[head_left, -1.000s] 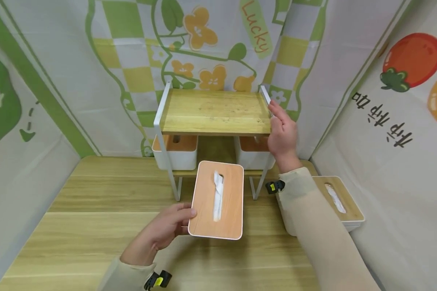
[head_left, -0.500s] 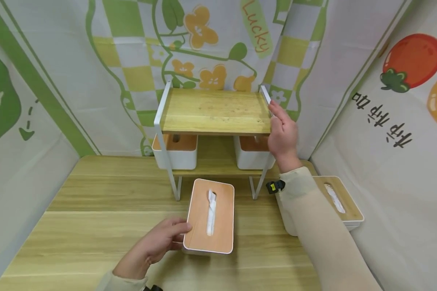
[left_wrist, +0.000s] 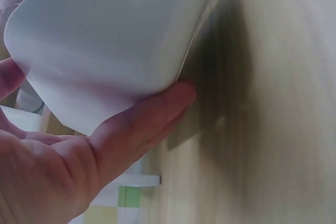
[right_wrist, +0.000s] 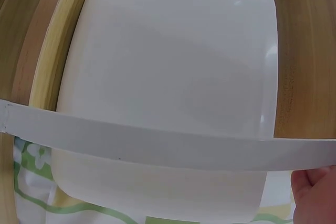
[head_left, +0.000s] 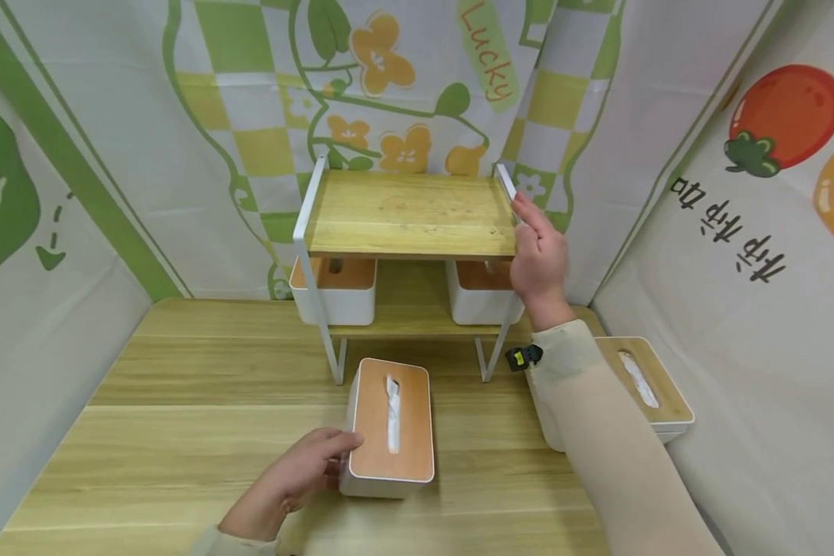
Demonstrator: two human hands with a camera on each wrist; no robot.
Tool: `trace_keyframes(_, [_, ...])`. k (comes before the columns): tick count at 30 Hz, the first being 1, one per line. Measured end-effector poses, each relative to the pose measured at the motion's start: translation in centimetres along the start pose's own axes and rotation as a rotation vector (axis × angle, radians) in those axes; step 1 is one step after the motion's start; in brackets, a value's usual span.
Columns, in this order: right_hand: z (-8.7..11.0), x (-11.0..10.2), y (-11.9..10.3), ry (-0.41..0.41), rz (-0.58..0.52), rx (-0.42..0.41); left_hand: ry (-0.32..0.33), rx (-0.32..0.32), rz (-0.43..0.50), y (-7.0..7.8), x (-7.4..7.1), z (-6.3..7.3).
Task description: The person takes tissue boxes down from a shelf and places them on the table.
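Observation:
A white tissue box (head_left: 412, 421) with a wood-look lid is in front of the shelf rack, a twist of tissue lying along its slot. My left hand (head_left: 294, 477) holds it by the left side, thumb at the lid's edge. Fingers (left_wrist: 152, 114) run along the white wall in the left wrist view, close to the tabletop. Whether the base touches the table cannot be told. My right hand (head_left: 542, 262) holds the white right side frame of the two-tier shelf rack (head_left: 410, 216). In the right wrist view the frame's bar (right_wrist: 157, 142) crosses before a white box.
Two similar tissue boxes, a left one (head_left: 347, 307) and a right one (head_left: 478, 307), stand on the lower shelf. Another tissue box (head_left: 667, 394) lies right, partly behind my right forearm. Printed fabric walls (head_left: 83, 85) surround the wooden table (head_left: 201, 363).
My left hand has lowered the tissue box toward the table, moving it slightly left and nearer to me. My right hand has stayed on the rack's frame.

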State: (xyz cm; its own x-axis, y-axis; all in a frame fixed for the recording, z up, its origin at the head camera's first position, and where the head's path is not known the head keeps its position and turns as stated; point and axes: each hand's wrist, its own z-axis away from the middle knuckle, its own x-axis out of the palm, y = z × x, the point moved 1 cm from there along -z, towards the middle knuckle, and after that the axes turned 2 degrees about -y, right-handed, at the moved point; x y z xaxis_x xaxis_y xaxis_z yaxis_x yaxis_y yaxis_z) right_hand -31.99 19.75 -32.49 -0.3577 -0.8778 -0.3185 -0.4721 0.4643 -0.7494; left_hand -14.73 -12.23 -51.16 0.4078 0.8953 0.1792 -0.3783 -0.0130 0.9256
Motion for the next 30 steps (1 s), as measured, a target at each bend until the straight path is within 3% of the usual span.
trace_keyframes(9, [0.0,0.1,0.0,0.007,-0.016,-0.006,0.015,0.006,0.008,-1.0,-0.6,-0.1])
trace_keyframes(20, [0.0,0.0,0.1,0.008,-0.021,-0.007,-0.001,-0.014,0.022,-1.1,-1.2,0.2])
trace_keyframes(30, [0.0,0.0,0.1,0.004,-0.019,0.001,0.123,-0.044,-0.011,-0.6,-1.6,0.4])
